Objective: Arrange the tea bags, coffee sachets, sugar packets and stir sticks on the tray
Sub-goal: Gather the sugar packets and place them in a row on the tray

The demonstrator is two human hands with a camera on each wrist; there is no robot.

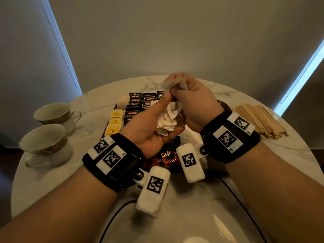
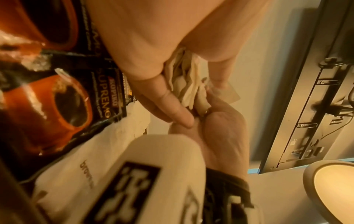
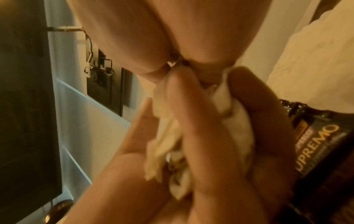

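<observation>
A: From the head view we see both hands raised over the tray (image 1: 117, 104) on the round marble desk (image 1: 219, 199). Our left hand (image 1: 149, 127) lies palm up, its fingers curled around a crumpled bunch of white sugar packets (image 1: 167, 118). Our right hand (image 1: 191, 102) pinches one white packet (image 1: 173, 83) at the top of the bunch.

B: The left wrist view adds what the head view hides: the paper edges (image 2: 184, 78) squeezed between our thumb and fingers (image 2: 166, 103), and below them a black coffee sachet (image 2: 90, 97) printed with an orange cup, lying against a white packet (image 2: 80, 163) with brown lettering.

A: The right wrist view shows the left-hand fingers (image 3: 193, 121) wrapped over the packets (image 3: 164, 136) from the other side, with a black sachet (image 3: 318, 145) behind. We cannot tell there how many packets we hold.

B: Only the head view gives us the surroundings. Black coffee sachets (image 1: 135, 102) fill the far part of the tray, yellow tea bags (image 1: 114, 122) sit in a column at its left edge. The stir sticks (image 1: 259, 120) lie heaped on the desk, right of the tray and apart from it.

A: Two teacups (image 1: 50, 130) stand at the left. Our wrists and their white marker blocks (image 1: 190, 162) cover the near part of the tray.
</observation>
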